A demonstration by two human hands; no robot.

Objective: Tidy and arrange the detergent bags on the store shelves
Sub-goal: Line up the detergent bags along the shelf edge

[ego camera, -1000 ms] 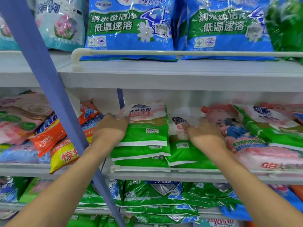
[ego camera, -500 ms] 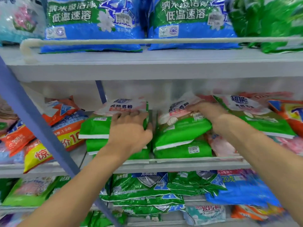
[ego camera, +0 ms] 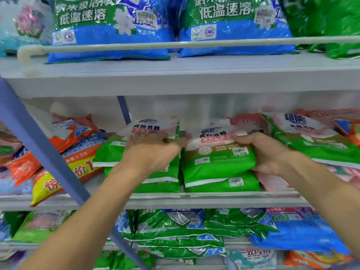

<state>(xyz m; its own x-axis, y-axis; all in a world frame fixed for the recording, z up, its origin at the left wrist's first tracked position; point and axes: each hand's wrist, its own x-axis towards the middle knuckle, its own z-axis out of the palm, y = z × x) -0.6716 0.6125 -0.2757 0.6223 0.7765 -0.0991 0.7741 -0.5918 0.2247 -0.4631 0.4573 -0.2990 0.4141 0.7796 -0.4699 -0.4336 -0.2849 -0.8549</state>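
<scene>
top green bag (ego camera: 218, 162) gripped by right hand (ego camera: 270, 154); left hand (ego camera: 152, 152) laid flat on stack (ego camera: 109, 152) beside it. underlying bag (ego camera: 224, 185) may be dragged out if tugged.

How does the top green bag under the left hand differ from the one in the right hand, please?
The left top bag lies under the left hand, which presses flat on it; the right top bag is gripped at its right edge by the right hand. The right top bag shows a price sticker; the left top bag's face is mostly covered. Both share the green-and-white design and top neighbouring stacks on one shelf.
</scene>
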